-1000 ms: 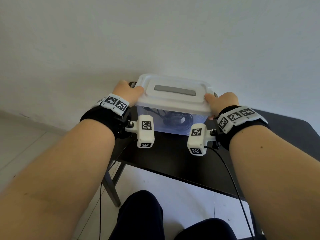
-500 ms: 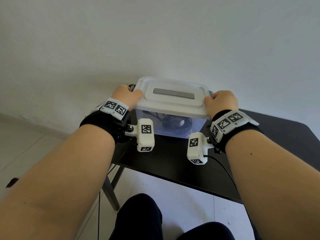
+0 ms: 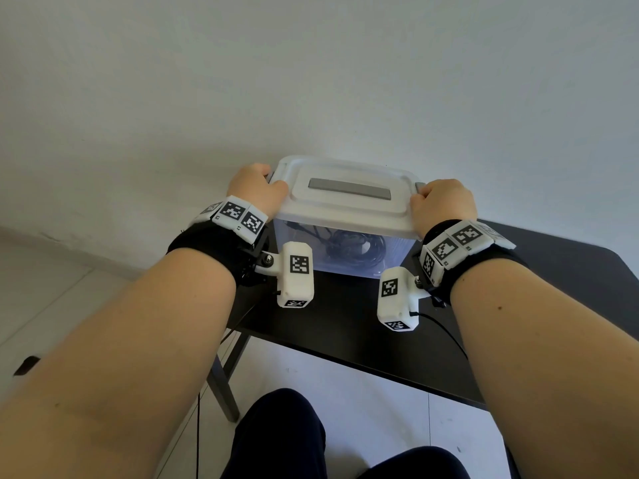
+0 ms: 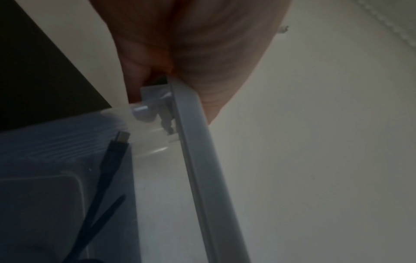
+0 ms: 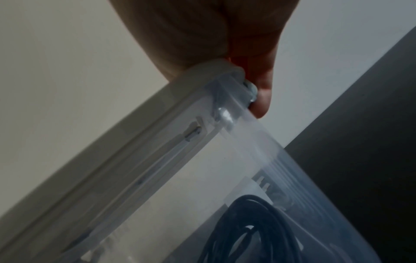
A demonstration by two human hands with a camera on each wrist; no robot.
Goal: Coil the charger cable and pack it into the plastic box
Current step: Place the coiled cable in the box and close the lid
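Observation:
A clear plastic box (image 3: pixel 387 257) stands on the black table (image 3: pixel 345 326), covered by its white lid (image 3: pixel 345 205) with a grey handle strip. Through the wall I see the coiled black charger cable (image 3: pixel 349 247), its coil (image 5: pixel 254 229) and its plug end (image 4: pixel 121 137) inside, beside a white adapter (image 5: pixel 249 190). My left hand (image 3: pixel 256 188) grips the lid's left end at the latch (image 4: pixel 155 99). On the opposite end, my right hand (image 3: pixel 439 202) curls its fingers over the lid and the grey latch (image 5: pixel 249 89).
The table stands against a plain white wall (image 3: pixel 311 81). Its near edge and a metal leg (image 3: pixel 224 385) are above the tiled floor. My dark-trousered knees (image 3: pixel 283 437) are below the table edge. Thin black wires hang from the wrist cameras.
Both hands have slid from the lid's near corners to its two ends and curled over the edges there. The box has stayed in place.

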